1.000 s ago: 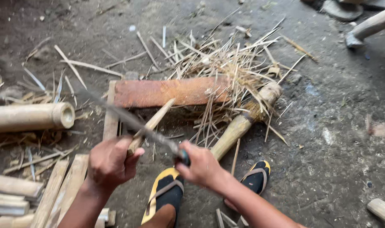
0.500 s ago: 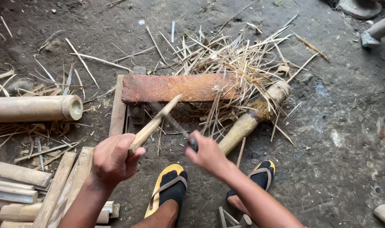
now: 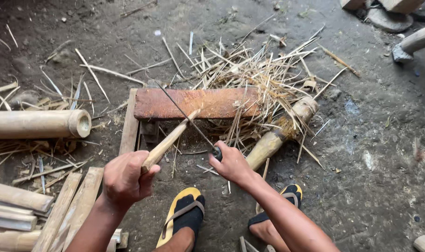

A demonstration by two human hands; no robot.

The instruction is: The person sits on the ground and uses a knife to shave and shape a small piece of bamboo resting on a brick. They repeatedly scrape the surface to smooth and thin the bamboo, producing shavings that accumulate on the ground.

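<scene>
**Knife on bambu strip, over the block**

Left hand (image 3: 126,179) is closed in a fist round the near end of a thin pale bamboo strip (image 3: 171,140). Strip slants up & away to the right, far tip resting at the near edge of a flat reddish-brown wooden block (image 3: 194,103).

Right hand (image 3: 231,163) is closed on the dark handle of a long thin-bladed knife (image 3: 184,115). Blade runs up-left from the fist, crosses the strip near its far tip & carries on over the block. Blade and strip meet just where the strip reaches the block; can't tell if the edge is biting in or only lying on it. So strip sits betw. the 2 hands, held by the left, crossed by the right's blade; hands are near each other, not touching.

Round about: heap of pale straw-like bamboo shavings (image 3: 264,74) behind & right of the block. A short thick bamboo piece (image 3: 280,135) lies slanted at the block's right end, just beside the right hand. A round hollow bamboo tube (image 3: 37,124) lies on its side at left. Flat split bamboo slats (image 3: 65,207) are stacked at lower left, by the left forearm. Below the hands, 2 feet in yellow-and-black flip-flop sandals (image 3: 182,214) on dark dirt floor (image 3: 371,177).
</scene>
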